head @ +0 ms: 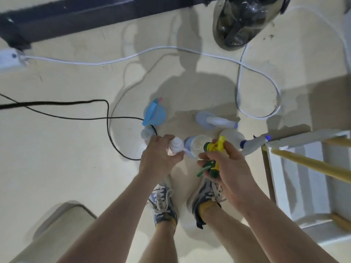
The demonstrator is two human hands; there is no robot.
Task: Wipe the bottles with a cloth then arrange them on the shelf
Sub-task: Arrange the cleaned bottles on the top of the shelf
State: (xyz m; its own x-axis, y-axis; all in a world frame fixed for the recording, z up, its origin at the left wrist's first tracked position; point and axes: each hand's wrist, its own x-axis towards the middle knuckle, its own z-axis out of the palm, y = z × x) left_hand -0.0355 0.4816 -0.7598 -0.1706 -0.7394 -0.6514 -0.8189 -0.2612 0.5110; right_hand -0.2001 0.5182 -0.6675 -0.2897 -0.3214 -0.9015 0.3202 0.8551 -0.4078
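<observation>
Where the person stands, the surface is a pale cream floor (pixel 76 149), marked with dark specks on the far right. A white cable (pixel 114 61) loops across the far side from a power strip (pixel 9 58) at the far left, and a black cable (pixel 108 118) curls in from the left. A white shelf (pixel 303 168) with yellow bars stands at the right edge.

The spray bottle (pixel 214 147) in hand has a yellow trigger head, a green collar and a clear body. It is held just above the floor, in front of the person's shoes (pixel 163 204). The right hand (pixel 226 164) grasps it round the head. The left hand (pixel 159 158) clenches a bunched white cloth (pixel 175 146), which is touching the clear body.

Other bottles stand on the floor just beyond the hands: a blue bottle (pixel 154 114) on the left, a pale bottle (pixel 212 120) with a white head further right, and a white bottle (pixel 231 137) near the shelf.
</observation>
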